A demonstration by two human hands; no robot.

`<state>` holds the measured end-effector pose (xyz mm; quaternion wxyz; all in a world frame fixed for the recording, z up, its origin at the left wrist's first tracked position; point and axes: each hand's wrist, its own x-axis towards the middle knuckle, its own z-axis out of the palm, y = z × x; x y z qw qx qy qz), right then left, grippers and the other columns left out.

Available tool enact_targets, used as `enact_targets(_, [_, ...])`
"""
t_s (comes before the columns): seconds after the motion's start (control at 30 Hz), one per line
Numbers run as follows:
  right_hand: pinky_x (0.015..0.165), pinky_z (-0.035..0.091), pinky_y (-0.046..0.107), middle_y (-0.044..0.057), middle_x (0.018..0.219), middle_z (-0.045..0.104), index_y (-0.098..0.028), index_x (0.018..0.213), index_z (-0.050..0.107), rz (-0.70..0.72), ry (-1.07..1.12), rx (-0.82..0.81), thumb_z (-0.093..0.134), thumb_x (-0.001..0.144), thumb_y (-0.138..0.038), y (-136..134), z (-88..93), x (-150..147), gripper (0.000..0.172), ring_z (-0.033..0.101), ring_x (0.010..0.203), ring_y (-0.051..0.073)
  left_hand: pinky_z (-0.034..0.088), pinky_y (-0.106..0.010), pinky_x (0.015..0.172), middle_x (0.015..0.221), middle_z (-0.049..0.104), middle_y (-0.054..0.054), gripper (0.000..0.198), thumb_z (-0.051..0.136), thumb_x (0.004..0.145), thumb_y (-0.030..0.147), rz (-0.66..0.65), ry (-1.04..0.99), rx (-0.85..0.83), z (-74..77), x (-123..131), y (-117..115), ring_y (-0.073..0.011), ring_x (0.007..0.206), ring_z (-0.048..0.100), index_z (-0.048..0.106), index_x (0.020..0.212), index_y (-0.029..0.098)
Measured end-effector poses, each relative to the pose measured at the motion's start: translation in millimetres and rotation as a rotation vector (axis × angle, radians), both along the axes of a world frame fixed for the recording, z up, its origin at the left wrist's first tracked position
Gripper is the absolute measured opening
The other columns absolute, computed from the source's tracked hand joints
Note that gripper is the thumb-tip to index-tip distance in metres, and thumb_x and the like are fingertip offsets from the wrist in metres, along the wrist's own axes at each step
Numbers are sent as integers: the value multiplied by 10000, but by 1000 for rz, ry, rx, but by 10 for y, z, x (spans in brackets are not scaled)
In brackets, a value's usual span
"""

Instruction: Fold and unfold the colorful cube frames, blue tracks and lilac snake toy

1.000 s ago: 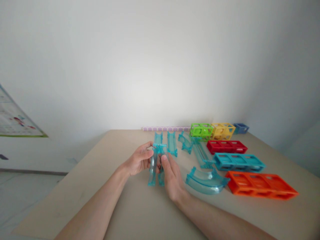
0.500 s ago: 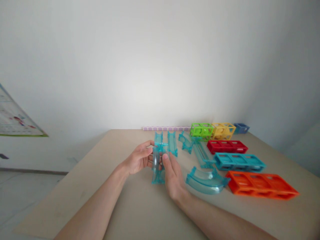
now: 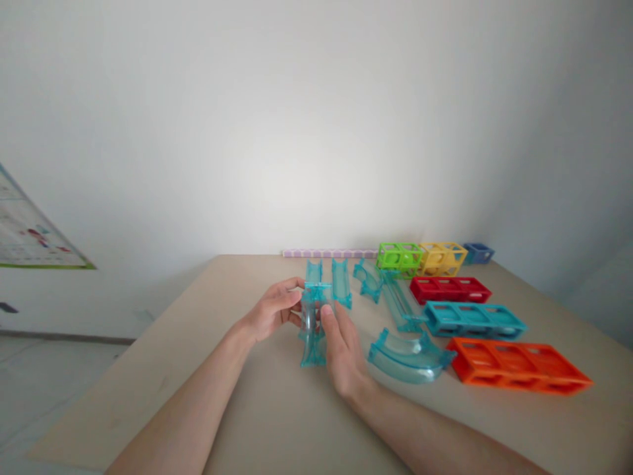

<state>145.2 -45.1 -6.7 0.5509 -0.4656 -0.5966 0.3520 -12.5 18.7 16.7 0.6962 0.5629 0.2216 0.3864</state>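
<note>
A see-through teal curved track piece is held in front of me over the table. My left hand grips its upper left side, thumb towards me and fingers curled behind. From the right, my right hand closes on the same piece, its thumb pressed on the near face; its other fingers are partly hidden behind the plastic. Just beyond lie two straight teal track pieces, a left one partly covered by the held piece and a right one.
Right of my hands lie a wide teal curve, a long teal track and an S-shaped piece. Farther right are orange, teal, red, green, yellow and blue frame blocks.
Both hands stay in almost the same place on the curved track piece. Its lower end has shifted very slightly towards me.
</note>
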Motion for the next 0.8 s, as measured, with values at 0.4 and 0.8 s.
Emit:
enact_targets(0.4, [743,437,346,44,832,587,-192,870,547,11,-148,64,356,957,-479,-6,40,-4,356,550,806,193,432,-179,456,601,554,21,475,717,679,582,131,29,88,-14,48,-21,-92,496,537,548,764,146])
enact_targets(0.8, [958,428,399,115,1182,511,-181,1301,447,3,-312,313,417,913,-205,-65,92,8,389,505,1087,220,471,-251,427,661,640,-45,498,559,748,624,72,141,20,21,7,-32,-161,496,589,586,897,149])
